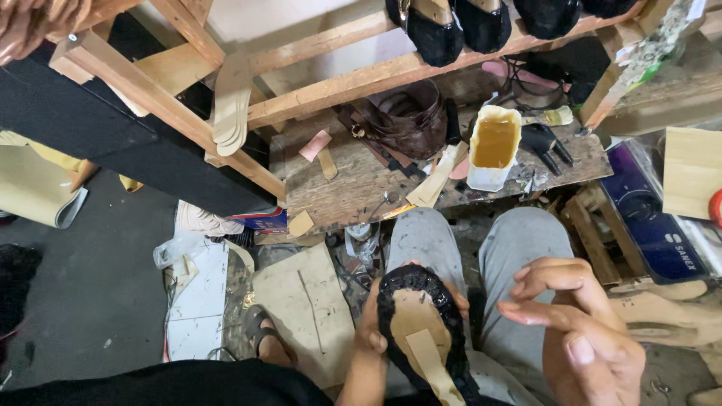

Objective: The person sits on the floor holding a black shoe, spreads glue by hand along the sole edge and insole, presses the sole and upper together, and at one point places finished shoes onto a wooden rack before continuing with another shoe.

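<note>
Glue tub (494, 144) on wooden bench (353, 188), brown bag (406, 120), black shoes (459, 26) on rack — cardboard (304, 308) below

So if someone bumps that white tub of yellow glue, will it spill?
Probably. The tub is open on top and looks nearly full, so a hard push could slop glue out. It sits low and wide on the wooden bench, so tipping right over seems less likely.

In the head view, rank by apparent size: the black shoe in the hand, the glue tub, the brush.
1. Black shoe, though it is nearest the camera, held by the left hand.
2. Glue tub.
3. Brush.
</note>
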`<state>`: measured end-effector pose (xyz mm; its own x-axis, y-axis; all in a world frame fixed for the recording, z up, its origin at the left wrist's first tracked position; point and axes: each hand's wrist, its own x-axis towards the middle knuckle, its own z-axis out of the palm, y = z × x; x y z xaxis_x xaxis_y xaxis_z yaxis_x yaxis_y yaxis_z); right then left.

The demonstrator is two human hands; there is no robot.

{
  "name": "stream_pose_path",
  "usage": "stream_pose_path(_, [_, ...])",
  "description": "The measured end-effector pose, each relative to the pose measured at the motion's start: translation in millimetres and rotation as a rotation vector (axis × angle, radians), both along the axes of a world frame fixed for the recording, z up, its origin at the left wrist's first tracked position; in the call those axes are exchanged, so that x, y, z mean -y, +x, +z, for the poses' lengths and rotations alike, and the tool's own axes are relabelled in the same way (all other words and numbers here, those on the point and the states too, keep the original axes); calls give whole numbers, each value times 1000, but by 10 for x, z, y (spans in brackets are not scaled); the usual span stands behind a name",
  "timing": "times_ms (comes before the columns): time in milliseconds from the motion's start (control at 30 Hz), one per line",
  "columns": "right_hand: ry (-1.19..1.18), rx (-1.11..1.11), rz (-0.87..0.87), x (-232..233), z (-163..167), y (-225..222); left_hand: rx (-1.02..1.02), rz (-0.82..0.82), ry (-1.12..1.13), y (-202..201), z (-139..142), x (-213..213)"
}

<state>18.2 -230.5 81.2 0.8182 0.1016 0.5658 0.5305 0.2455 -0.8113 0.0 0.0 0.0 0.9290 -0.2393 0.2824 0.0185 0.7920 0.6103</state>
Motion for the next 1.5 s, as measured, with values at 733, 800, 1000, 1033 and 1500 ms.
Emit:
stream_pose_path(733, [60,-52,32,-65,-170,258,-132,184,158,44,99,-55])
stream_pose_path(800, [-31,-50,-5,-55,-195,382,-22,235,112,150,125,-114])
stream_pose_path(1000, [-480,-209,-157,-120,-437,1289,-452,500,-200,328,8,-302])
stream_pose_path(1033, [-595,-110,-203,-129,-485,1481,-509,506,-173,327,-52,-312])
stream_pose_path(1500, [-1673,298,-369,-520,-844,2775,-538,559,69,383,-399,-396])
